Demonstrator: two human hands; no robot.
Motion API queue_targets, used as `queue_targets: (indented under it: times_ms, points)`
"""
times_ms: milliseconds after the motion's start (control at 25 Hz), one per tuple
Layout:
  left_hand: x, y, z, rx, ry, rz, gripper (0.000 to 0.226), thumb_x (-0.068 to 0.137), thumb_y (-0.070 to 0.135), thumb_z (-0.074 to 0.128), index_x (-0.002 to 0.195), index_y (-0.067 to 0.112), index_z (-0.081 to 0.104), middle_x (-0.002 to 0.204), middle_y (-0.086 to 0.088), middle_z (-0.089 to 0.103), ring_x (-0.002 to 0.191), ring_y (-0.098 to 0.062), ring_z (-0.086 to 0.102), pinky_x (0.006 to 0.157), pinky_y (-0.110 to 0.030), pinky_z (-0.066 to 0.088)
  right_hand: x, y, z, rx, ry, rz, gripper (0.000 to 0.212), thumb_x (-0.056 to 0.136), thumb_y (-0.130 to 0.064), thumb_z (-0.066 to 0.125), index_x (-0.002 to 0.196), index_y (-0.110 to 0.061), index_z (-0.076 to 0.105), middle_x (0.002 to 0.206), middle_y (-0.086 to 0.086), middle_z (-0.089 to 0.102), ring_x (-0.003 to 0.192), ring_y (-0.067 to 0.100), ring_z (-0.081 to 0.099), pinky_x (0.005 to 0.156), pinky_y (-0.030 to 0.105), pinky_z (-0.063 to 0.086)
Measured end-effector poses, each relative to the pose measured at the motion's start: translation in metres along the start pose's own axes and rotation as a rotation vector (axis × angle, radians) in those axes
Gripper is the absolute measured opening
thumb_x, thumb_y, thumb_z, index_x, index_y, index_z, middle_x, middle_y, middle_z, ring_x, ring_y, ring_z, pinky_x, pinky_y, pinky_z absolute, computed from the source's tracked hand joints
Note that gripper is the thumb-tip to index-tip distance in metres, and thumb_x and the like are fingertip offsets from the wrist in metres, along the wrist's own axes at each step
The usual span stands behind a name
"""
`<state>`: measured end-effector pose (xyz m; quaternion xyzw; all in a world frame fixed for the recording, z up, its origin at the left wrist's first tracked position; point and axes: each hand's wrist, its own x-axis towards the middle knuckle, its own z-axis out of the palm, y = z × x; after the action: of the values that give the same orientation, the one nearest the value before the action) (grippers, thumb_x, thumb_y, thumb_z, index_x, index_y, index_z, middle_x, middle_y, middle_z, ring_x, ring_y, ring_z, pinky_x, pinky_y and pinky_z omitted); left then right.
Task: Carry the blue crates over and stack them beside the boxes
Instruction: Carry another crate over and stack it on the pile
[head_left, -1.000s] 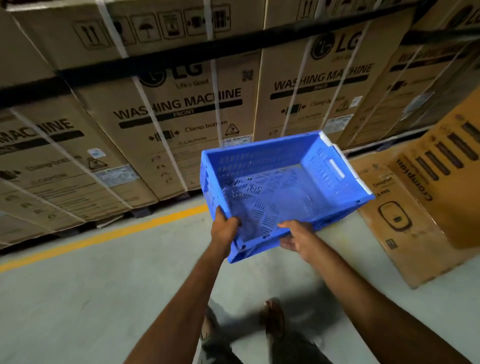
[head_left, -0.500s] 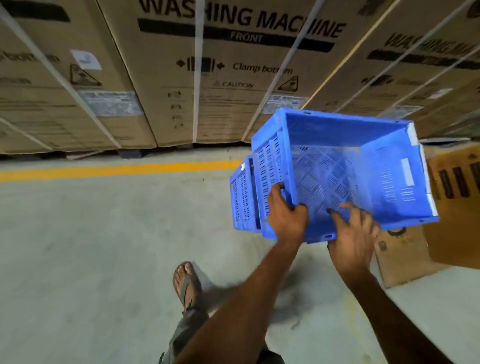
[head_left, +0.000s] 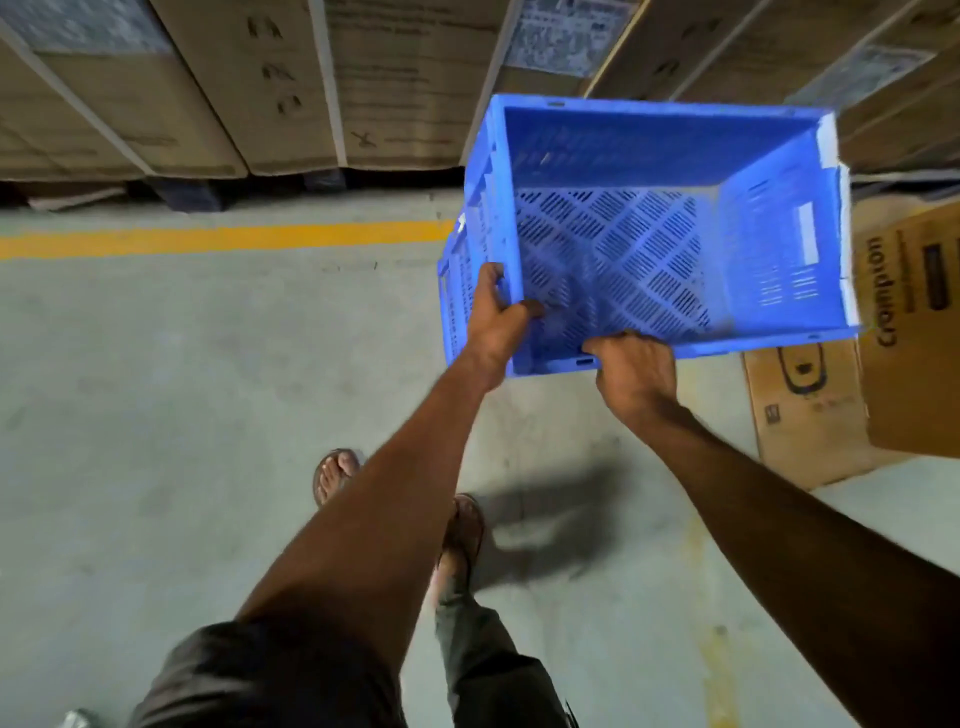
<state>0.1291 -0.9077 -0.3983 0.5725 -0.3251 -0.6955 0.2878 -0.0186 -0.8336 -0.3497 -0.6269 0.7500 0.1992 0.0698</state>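
I hold an empty blue crate (head_left: 649, 234) with slotted walls and floor in front of me, its open top facing me. My left hand (head_left: 496, 317) grips its near left corner, thumb over the rim. My right hand (head_left: 636, 371) clasps the near rim from below. Under it, on the left, the slotted side of a second blue crate (head_left: 452, 291) sticks out; most of it is hidden. Brown Crompton boxes (head_left: 904, 332) stand just right of the crates on the floor.
A row of large strapped cardboard boxes (head_left: 260, 88) on pallets lines the far side. A yellow floor line (head_left: 218, 239) runs in front of them. Grey concrete floor (head_left: 156, 441) spreads to the left. My sandalled feet (head_left: 337, 475) are below the crate.
The view has tilted down and moved closer to the boxes. The held crate has come lower, over the second crate. My right hand has shifted onto the near rim.
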Motion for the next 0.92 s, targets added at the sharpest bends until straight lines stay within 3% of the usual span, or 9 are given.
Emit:
queue_targets:
  times_ms: [80,240,400,520,640,760,840,920]
  points:
    - [0.005,-0.010,-0.003,0.021,-0.025,0.026,0.042,0.066,0.015,0.072,0.100,0.024,0.049,0.095,0.004,0.058,0.085,-0.019,0.060,0.083,-0.045,0.057,-0.002,-0.004,0.013,0.015,0.001,-0.010,0.023,0.086,-0.007,0.059,0.100,-0.020,0.073,0.090,0.009,0.074,0.093,0.034,0.070,0.073,0.035,0.051]
    - [0.013,-0.016,0.007,-0.029,-0.098,0.057,0.041,0.077,0.009,0.077,0.104,0.020,0.048,0.102,0.001,0.063,0.094,-0.021,0.066,0.092,-0.048,0.059,0.006,0.013,0.022,-0.001,-0.057,-0.025,0.016,0.089,-0.009,0.061,0.098,-0.019,0.071,0.096,0.011,0.074,0.098,0.034,0.069,0.078,0.037,0.051]
    - [0.018,-0.022,0.005,0.056,-0.113,0.073,0.055,0.074,0.042,0.083,0.108,0.020,0.047,0.111,-0.002,0.063,0.098,-0.019,0.068,0.088,-0.041,0.060,0.010,0.016,0.018,0.080,-0.102,-0.052,0.016,0.085,-0.020,0.071,0.101,-0.022,0.073,0.098,0.012,0.074,0.101,0.036,0.069,0.082,0.038,0.053]
    - [0.011,-0.015,-0.004,0.196,-0.180,0.086,0.047,0.091,0.056,0.066,0.114,0.019,0.049,0.102,0.010,0.059,0.082,-0.002,0.062,0.067,-0.018,0.050,0.001,-0.012,0.017,0.180,-0.060,-0.094,0.018,0.082,-0.030,0.075,0.098,-0.021,0.072,0.094,0.013,0.074,0.097,0.037,0.069,0.079,0.037,0.053]
    - [0.004,-0.012,-0.018,0.185,-0.152,0.094,0.047,0.100,0.057,0.048,0.128,0.019,0.047,0.098,0.009,0.054,0.077,-0.005,0.055,0.066,-0.021,0.045,0.000,-0.033,0.020,0.132,-0.041,-0.046,0.024,0.083,-0.034,0.077,0.102,-0.020,0.072,0.098,0.013,0.074,0.100,0.036,0.069,0.083,0.037,0.051]
    - [0.000,-0.046,-0.033,0.067,-0.053,0.046,0.027,0.107,0.029,0.049,0.131,0.018,0.051,0.098,0.003,0.058,0.081,-0.008,0.055,0.068,-0.016,0.047,0.001,-0.038,0.011,0.174,-0.145,0.008,0.046,0.072,-0.050,0.084,0.108,-0.024,0.072,0.105,0.007,0.074,0.104,0.031,0.068,0.087,0.035,0.048]
    - [-0.006,-0.085,-0.041,0.046,-0.067,-0.022,0.034,0.104,0.005,0.047,0.136,0.007,0.055,0.117,-0.008,0.064,0.098,-0.014,0.060,0.087,-0.027,0.051,0.001,-0.049,0.004,0.274,-0.230,0.019,0.063,0.062,-0.069,0.082,0.106,-0.025,0.071,0.100,0.003,0.073,0.099,0.028,0.069,0.082,0.035,0.051]
    - [-0.010,-0.121,-0.043,-0.011,-0.071,-0.108,0.041,0.103,0.000,0.046,0.143,0.004,0.050,0.141,-0.014,0.057,0.125,-0.025,0.057,0.109,-0.040,0.043,0.003,-0.065,-0.001,0.410,-0.237,0.060,0.072,0.064,-0.081,0.069,0.111,-0.026,0.065,0.103,0.000,0.071,0.099,0.027,0.066,0.083,0.037,0.053]
